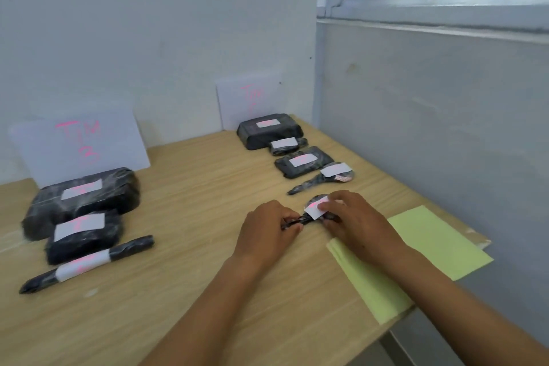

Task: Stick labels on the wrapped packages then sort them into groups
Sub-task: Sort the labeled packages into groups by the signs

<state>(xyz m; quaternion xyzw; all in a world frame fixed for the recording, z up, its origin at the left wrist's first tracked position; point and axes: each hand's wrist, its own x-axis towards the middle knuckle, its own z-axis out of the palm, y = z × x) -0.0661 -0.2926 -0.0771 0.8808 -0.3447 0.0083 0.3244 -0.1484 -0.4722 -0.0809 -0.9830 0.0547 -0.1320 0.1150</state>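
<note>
the table (pixel 184 217) is carrying it all, pale wood, pushed into a corner so two signs can be leaning on the wall. the left sign (pixel 80 142) is showing pink marker, something like "tim" over a "3"; the far sign (pixel 249 98) is showing the same top word, its number too faint to read. each sign seems to be marking a group's spot.

a green sheet (pixel 430 249) is lying at the right edge, within easy reach of the right arm; what it is for i cannot tell.

the left group is running big to small toward the camera: a big block (pixel 86 199), a smaller block (pixel 83 235), then a stick (pixel 89 263) with its label wrapped around. the far group is lining up likewise: a box (pixel 270 128), a small pack (pixel 285 145), a flat pack (pixel 303 162), a paddle (pixel 326 180). all are wearing white labels with pink writing, too blurred to read.

now the one in hand, a second paddle-shaped package (pixel 312 211), is sitting on the table just in front of the far group. the left hand (pixel 267 229) is pinching its thin handle, fingers curled together, steadying it. the right hand (pixel 356 217) is covering the round head, fingertips pressing down on the label (pixel 315 208), likely smoothing it so it sticks. by the look of it this is the last package, and it is probably joining the far row.
</note>
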